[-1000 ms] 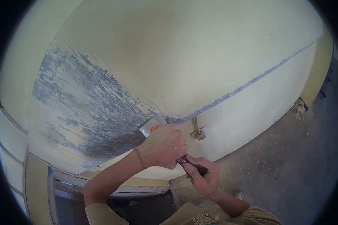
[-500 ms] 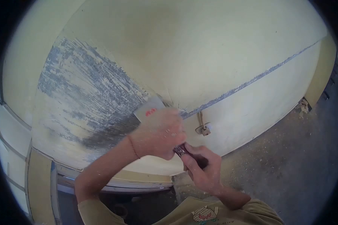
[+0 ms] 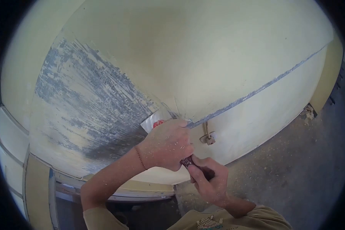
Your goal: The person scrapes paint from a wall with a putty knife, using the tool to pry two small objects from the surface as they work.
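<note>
Both my hands grip a wide-bladed scraper (image 3: 151,119) with red marking on its metal blade. My left hand (image 3: 167,145), a thin bracelet on its wrist, is closed over the upper part of the tool and hides the blade's lower end. Behind it, my right hand (image 3: 210,179) is closed around the dark handle (image 3: 186,161). The blade lies against the wall (image 3: 218,57), at the edge of a scraped patch (image 3: 99,96) where grey shows through the pale coating. Pale flecks dot my left hand.
A grey scraped strip (image 3: 257,91) runs from beside the blade to the upper right. Below it, a wall fitting (image 3: 208,138) with a short cable sticks out. Flakes litter the grey floor (image 3: 280,172). A yellowish post (image 3: 38,188) with pale panels stands at left.
The scraper and both hands have shifted slightly down and right in the view, and the blade's angle has changed a little. The view itself has also moved slightly.
</note>
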Demonstrator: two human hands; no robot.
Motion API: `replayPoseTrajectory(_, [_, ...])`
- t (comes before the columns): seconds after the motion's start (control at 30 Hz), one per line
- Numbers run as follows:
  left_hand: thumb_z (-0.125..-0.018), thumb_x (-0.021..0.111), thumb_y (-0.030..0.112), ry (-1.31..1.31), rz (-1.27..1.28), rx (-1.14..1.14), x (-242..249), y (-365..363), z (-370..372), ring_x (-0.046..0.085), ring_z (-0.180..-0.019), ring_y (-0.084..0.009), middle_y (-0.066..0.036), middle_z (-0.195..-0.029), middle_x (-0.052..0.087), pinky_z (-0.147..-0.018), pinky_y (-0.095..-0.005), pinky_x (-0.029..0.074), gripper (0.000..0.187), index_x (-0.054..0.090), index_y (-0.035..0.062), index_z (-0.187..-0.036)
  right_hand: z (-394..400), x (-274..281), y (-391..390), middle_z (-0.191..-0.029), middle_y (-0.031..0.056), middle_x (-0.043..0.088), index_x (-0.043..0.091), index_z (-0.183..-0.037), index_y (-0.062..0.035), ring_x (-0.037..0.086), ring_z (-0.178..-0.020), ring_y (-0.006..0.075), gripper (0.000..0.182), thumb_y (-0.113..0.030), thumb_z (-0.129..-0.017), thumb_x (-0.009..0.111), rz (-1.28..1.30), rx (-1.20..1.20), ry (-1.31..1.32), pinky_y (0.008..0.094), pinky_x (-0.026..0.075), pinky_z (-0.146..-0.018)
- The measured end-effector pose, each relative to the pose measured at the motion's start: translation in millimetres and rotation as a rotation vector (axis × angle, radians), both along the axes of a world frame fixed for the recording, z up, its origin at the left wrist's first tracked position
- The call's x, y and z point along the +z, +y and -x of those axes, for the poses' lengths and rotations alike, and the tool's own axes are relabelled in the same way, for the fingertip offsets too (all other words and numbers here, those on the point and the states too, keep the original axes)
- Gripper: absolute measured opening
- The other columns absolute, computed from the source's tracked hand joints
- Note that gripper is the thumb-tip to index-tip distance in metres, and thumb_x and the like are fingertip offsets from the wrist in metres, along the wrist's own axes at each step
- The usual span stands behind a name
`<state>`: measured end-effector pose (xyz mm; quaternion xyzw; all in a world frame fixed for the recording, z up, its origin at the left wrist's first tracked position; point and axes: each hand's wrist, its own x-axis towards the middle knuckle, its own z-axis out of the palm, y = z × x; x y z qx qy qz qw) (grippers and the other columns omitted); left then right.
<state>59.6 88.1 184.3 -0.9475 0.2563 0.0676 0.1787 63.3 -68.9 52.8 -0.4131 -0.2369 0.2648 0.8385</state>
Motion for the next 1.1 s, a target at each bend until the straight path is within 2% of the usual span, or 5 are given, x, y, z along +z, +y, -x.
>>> replayPoseTrajectory(0.23, [-0.045, 0.066, 0.021, 0.004, 0.149, -0.029, 24, -13, 3, 0.052, -0.064, -0.021, 0.0, -0.059, 0.05, -0.068, -0.034, 0.039, 0.021, 0.049, 0.0145, -0.056, 5, 21, -11, -0.065, 0.0015, 0.058, 0.061, -0.105, 0.003, 0.047, -0.053, 0.0027, 0.014, -0.004, -0.093, 0.06, -0.018, -0.013, -0.055, 0.0199, 0.035, -0.046])
replayPoseTrajectory(0.33, [-0.044, 0.066, 0.021, -0.126, 0.078, -0.041, 3, -10, 0, 0.053, -0.064, -0.0216, 0.0, -0.06, 0.051, -0.068, -0.0345, 0.04, 0.021, 0.049, 0.0144, -0.056, -5, 6, -13, -0.065, 0.0006, 0.057, 0.062, -0.107, 0.0028, 0.047, -0.054, 0.0023, 0.016, -0.006, -0.094, 0.06, -0.017, -0.024, -0.201, 0.019, 0.035, -0.047])
replayPoseTrajectory(0.57, [-0.049, 0.066, 0.022, -0.13, 0.106, -0.03, -28, -11, 3, 0.057, -0.074, -0.0256, -0.006, -0.066, 0.058, -0.081, -0.0381, 0.042, 0.015, 0.06, 0.0139, -0.059, -2, -17, -15, -0.065, 0.0013, 0.058, 0.063, -0.108, 0.0032, 0.048, -0.054, 0.0027, 0.018, -0.009, -0.094, 0.061, -0.015, -0.052, -0.119, 0.0197, 0.037, -0.047])
replayPoseTrajectory(0.87, [-0.047, 0.066, 0.022, -0.062, -0.039, 0.092, 48, -3, 4, 0.057, -0.072, -0.0268, -0.008, -0.065, 0.058, -0.071, -0.0364, 0.045, 0.017, 0.061, 0.0091, -0.057, -5, 44, 15, -0.066, -0.0005, 0.055, 0.064, -0.107, 0.0034, 0.049, -0.057, 0.0029, 0.017, -0.005, -0.092, 0.063, -0.151, 0.009, -0.057, 0.0204, 0.038, -0.05])
replayPoseTrajectory(1.1, [-0.048, 0.066, 0.023, -0.133, 0.11, -0.019, 10, -4, 2, 0.056, -0.071, -0.0269, -0.008, -0.064, 0.058, -0.071, -0.0372, 0.044, 0.017, 0.061, 0.0096, -0.058, -1, 21, -8, -0.062, 0.0035, 0.057, 0.061, -0.105, 0.0001, 0.045, -0.046, 0.0034, 0.013, -0.007, -0.095, 0.059, -0.067, -0.027, -0.098, 0.0201, 0.032, -0.039])
